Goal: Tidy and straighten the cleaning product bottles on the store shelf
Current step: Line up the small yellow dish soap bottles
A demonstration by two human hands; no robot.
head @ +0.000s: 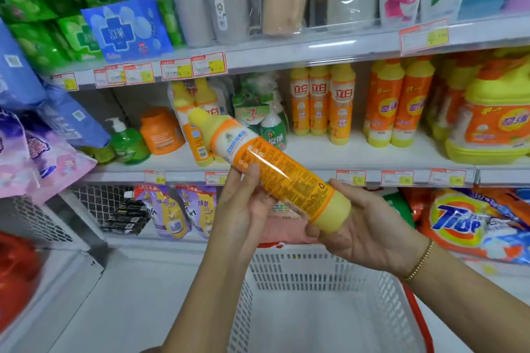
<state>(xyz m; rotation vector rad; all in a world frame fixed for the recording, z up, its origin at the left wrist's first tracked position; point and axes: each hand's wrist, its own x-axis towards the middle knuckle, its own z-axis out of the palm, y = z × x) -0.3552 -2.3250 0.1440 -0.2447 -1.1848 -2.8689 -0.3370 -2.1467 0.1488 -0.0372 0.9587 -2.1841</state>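
Note:
A yellow bottle with an orange label lies tilted in front of the middle shelf, cap up and to the left, its back label facing me. My left hand holds it around the middle, thumb on the label. My right hand grips its yellow base from below. On the shelf behind stand three matching yellow-orange bottles, two more leaning bottles at the left, and taller orange bottles to the right.
A white basket with a red rim sits below my hands. Green spray bottles, a green pump bottle and an orange jar share the middle shelf. Detergent bags fill the lower shelf; pouches and packs are above.

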